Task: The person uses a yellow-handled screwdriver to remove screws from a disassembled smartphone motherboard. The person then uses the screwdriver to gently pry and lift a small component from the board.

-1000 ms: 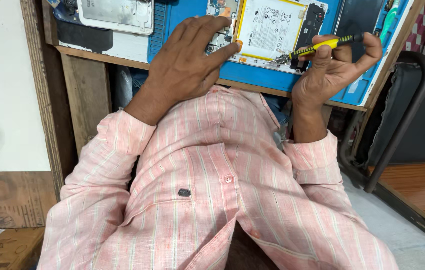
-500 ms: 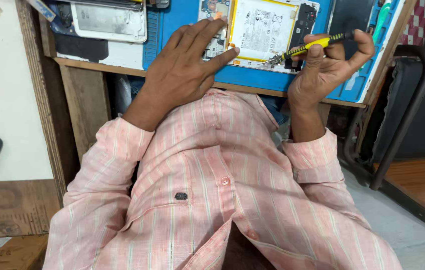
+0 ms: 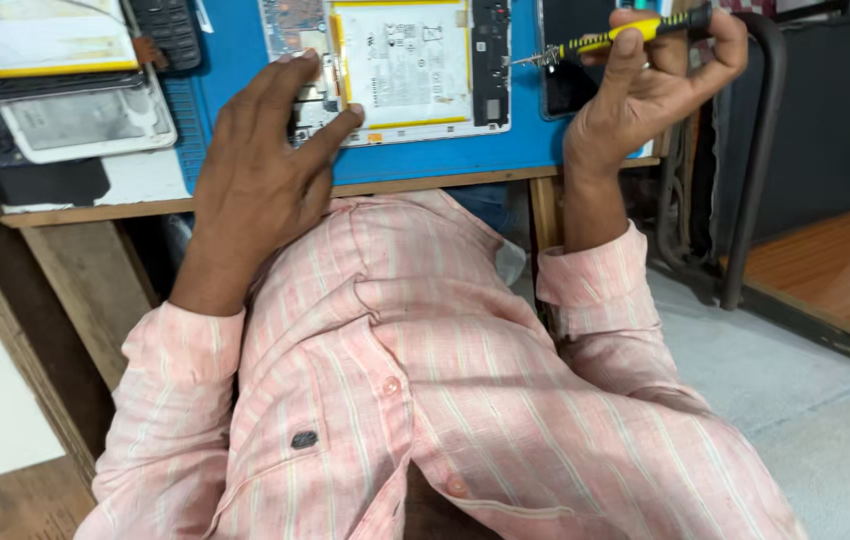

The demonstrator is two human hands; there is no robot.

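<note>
An opened tablet (image 3: 415, 65) with a white battery and bare circuit boards lies on a blue work mat (image 3: 235, 60). My left hand (image 3: 265, 170) rests flat on the mat, its fingers pressing the tablet's left edge. My right hand (image 3: 655, 90) holds a yellow and black screwdriver (image 3: 610, 38) level, with its metal tip pointing left at the tablet's right edge. My pink striped shirt fills the lower view.
More opened devices (image 3: 75, 110) lie stacked at the left of the wooden bench (image 3: 95, 210). A dark phone (image 3: 565, 70) sits right of the tablet. A black metal chair frame (image 3: 755, 160) stands at the right, over grey floor.
The view has shifted, so the bench and both hands sit further right and larger. My right hand with the screwdriver stays raised near the tablet's right edge; my left hand stays on it.
</note>
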